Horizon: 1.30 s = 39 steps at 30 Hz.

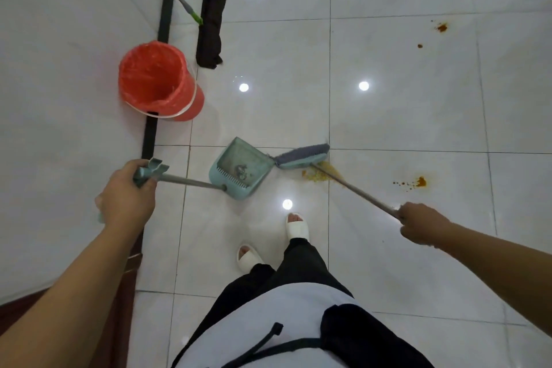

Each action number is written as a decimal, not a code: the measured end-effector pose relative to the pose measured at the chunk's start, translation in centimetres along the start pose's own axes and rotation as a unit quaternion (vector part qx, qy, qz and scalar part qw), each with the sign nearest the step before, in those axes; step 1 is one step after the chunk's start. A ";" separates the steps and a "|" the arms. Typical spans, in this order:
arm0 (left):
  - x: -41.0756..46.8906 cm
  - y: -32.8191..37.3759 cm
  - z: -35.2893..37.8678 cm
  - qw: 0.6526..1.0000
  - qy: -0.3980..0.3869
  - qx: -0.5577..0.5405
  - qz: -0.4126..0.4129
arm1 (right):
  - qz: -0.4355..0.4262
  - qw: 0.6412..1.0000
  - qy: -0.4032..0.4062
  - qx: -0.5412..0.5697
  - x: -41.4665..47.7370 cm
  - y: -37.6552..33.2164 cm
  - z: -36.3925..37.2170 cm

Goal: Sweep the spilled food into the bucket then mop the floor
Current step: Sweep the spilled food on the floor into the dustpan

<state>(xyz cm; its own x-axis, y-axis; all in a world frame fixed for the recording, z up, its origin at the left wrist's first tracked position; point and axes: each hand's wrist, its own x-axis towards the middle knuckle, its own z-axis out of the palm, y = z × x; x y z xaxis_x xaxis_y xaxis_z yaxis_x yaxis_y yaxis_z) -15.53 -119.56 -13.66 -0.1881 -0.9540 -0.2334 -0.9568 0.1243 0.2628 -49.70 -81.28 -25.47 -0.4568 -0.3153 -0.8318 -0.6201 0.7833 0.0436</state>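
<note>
While your left hand (128, 191) curls round the teal grip at the top of the dustpan (242, 169) pole, your right hand (421, 222) wraps tight round the grey pole of the broom (301, 157), so both fists are closed on their tools. You have the dustpan resting on the white tiled floor (388, 116) ahead of your feet, its open mouth turned to the right, with a few dark bits lying inside it. Your broom head sits just beside the pan's right corner, bristles down on the tile. The spilled food (321, 175), a yellowish patch of crumbs, lies on the near side of the broom head, right under the pole and across a tile joint. Orange stains (419, 182) dot the floor further right, and more (442, 27) show at the far right. The bucket (194, 98), red and lined with a red bag, stands to the far left against the wall, well apart from the dustpan. Just beyond it the mop (210, 27) lies with its dark cloth head flat on the floor, its pole slanting away to the far left. Your white slippers (297, 225) stand near, just behind the dustpan.
</note>
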 end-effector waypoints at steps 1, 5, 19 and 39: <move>0.0 0.0 -0.1 1.000 0.001 0.000 -0.003 | -0.002 1.000 -0.001 -0.015 -0.6 1.1 0.6; 0.2 -0.4 -0.3 1.000 0.009 -0.007 -0.011 | -0.010 0.999 0.004 -0.051 -2.9 4.9 1.9; -1.0 -6.0 -2.7 0.989 0.061 -0.102 -0.091 | -0.014 0.890 -0.085 0.449 -7.1 -6.7 -3.0; -2.0 -11.4 -3.9 0.986 0.084 -0.063 -0.128 | 0.123 0.606 -0.248 0.745 -2.4 -10.7 1.2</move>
<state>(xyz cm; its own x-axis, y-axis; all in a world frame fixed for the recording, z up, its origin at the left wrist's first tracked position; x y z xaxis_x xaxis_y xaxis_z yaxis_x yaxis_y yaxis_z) -3.36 -120.18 -12.51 0.1061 -0.9829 -0.1507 -0.9312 -0.1513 0.3315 -41.19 -88.23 -24.64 0.0584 -0.1797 -0.9820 0.8626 0.5042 -0.0410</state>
